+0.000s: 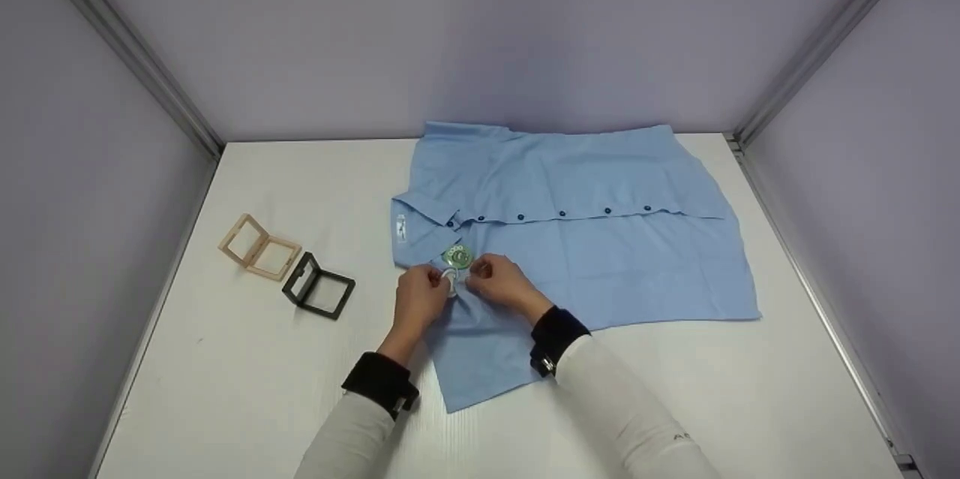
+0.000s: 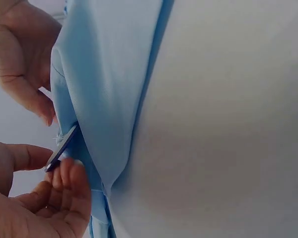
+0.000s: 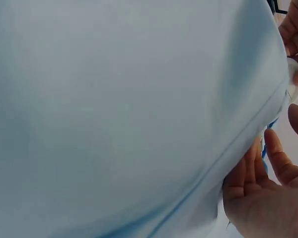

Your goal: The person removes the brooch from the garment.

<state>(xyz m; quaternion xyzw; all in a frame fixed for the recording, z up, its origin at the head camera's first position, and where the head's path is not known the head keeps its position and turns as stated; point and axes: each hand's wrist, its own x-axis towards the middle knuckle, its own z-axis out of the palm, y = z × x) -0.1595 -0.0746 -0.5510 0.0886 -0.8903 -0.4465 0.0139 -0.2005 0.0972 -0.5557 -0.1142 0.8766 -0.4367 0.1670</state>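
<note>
A light-blue button-up shirt (image 1: 645,261) lies spread on the white table, collar to the left. Below the collar a round green badge (image 1: 457,256) rests on its front. My left hand (image 1: 420,296) pinches a second round badge (image 1: 449,280) by its edge. In the left wrist view this badge (image 2: 63,148) appears edge-on against the fabric, beside the curled fingers of my left hand (image 2: 44,198). Close by on the right, my right hand (image 1: 501,282) holds a bit of shirt cloth between its fingers. The right wrist view shows my right hand (image 3: 260,198) partly behind the raised cloth.
Left of the shirt stand a light wooden frame (image 1: 257,236) and a black frame (image 1: 298,302), both folded open. Bare white table (image 1: 225,389) lies around them. Grey panels (image 1: 480,36) enclose the back and both sides.
</note>
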